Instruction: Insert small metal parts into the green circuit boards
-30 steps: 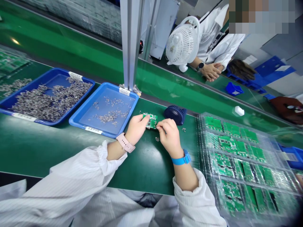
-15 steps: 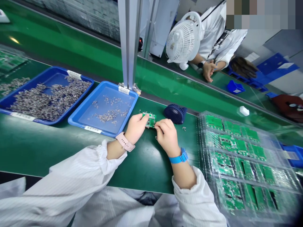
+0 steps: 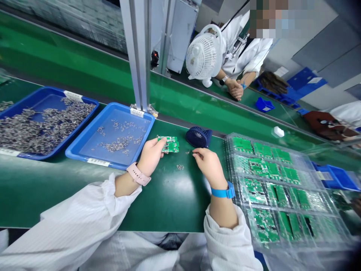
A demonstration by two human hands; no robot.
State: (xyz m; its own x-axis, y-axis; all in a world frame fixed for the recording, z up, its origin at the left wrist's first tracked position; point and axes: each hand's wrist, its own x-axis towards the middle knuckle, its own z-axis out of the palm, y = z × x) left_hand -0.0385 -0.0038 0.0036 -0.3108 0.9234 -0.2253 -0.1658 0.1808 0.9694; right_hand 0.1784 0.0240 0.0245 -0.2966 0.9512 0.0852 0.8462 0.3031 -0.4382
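Note:
My left hand (image 3: 151,155) grips the left edge of a small green circuit board (image 3: 170,144) and holds it just above the green bench (image 3: 42,180). My right hand (image 3: 208,164) is off the board, its fingertips pinched at a tiny metal part on the bench near 668,404; whether it holds one I cannot tell. A few loose metal parts (image 3: 179,166) lie between my hands. A dark blue round fan (image 3: 198,136) lies just behind the board.
A blue tray (image 3: 93,154) holds a few small metal parts, and a fuller blue tray (image 3: 17,154) sits left of it. Clear stacked trays of green boards (image 3: 276,184) stand on the right. A metal post (image 3: 138,56) rises behind. Across the conveyor, another person's hands (image 3: 235,89) rest beside a white fan (image 3: 203,56).
My right hand has come off the board and moved a little right, down to the loose parts on the bench. My left hand keeps the board. The view has shifted.

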